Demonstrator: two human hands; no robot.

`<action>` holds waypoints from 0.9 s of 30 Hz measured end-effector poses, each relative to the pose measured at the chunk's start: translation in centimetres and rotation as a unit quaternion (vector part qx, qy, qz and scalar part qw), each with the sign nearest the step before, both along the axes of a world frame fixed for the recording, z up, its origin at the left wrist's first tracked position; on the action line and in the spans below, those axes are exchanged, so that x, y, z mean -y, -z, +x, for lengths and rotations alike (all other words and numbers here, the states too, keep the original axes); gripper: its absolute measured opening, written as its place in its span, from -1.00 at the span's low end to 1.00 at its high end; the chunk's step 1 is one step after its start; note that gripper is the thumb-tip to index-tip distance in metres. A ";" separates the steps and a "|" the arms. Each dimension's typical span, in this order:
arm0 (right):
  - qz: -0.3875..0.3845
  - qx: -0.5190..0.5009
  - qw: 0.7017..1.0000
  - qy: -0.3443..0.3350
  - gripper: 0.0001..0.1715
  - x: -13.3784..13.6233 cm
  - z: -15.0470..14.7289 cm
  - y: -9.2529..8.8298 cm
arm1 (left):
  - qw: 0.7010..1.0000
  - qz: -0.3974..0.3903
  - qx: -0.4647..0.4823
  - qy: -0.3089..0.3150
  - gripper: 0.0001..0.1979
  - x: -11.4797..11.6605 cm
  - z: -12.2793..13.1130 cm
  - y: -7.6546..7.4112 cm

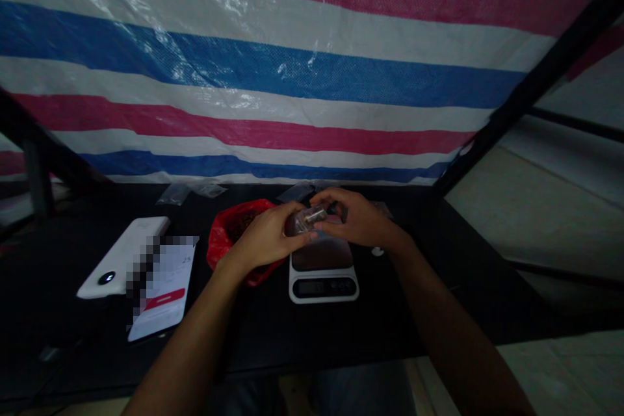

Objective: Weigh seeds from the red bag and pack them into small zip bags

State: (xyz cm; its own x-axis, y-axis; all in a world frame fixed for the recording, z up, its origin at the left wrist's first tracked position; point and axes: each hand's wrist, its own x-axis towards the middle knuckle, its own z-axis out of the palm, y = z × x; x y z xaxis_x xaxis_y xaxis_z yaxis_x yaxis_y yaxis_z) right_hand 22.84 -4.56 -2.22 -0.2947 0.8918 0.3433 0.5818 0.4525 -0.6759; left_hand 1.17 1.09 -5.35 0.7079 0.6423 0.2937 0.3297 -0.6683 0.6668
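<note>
Both my hands meet over a digital kitchen scale [323,287], holding a small clear plastic packet [306,220] with dark contents between their fingers. My left hand [263,240] grips the packet's left end, and my right hand [355,218] pinches its right end. The packet hangs just above the scale's dark weighing plate and seems not to touch it. Beside my left hand lies a red plastic bag [229,240] holding dark brown material. Its edge passes under my wrist.
A white phone with a round camera [121,257] and a lit phone screen [160,289] lie left on the black table [292,344]. Small clear bags [190,192] lie at the back edge, before a striped tarp [273,65]. A black frame bar runs up the right.
</note>
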 end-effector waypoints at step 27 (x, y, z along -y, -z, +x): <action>-0.044 0.037 0.998 -0.017 -0.66 0.6 1.2 1.0 | 0.980 -0.085 0.174 -0.049 -0.63 -0.1 0.5 0.6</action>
State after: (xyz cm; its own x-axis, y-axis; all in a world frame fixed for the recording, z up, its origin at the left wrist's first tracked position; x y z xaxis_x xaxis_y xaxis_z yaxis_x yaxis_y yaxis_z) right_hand 24.06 -5.13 -3.24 -0.3471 0.9068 0.2393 0.6176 0.4130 -0.6693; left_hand 1.65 1.18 -5.92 0.5167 0.7625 0.3894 0.1188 -0.5143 0.8494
